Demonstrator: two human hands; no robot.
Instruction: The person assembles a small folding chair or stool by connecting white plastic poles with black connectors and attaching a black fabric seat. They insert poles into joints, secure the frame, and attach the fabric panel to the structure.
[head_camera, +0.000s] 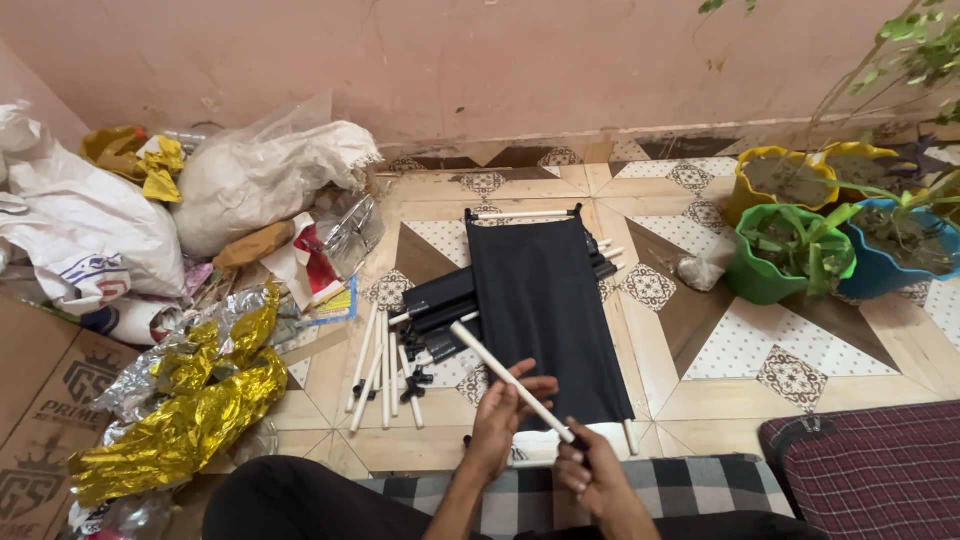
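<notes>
Just over the near end of the black fabric panel (540, 300), your left hand (505, 412) and right hand (590, 470) are both gripping a white rod (510, 382), fingers clenched around it.

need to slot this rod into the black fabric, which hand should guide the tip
Probably the left hand: it cradles the white rod mid-shaft, nearer the free end above the black fabric panel. The right hand pinches the near end.
</notes>
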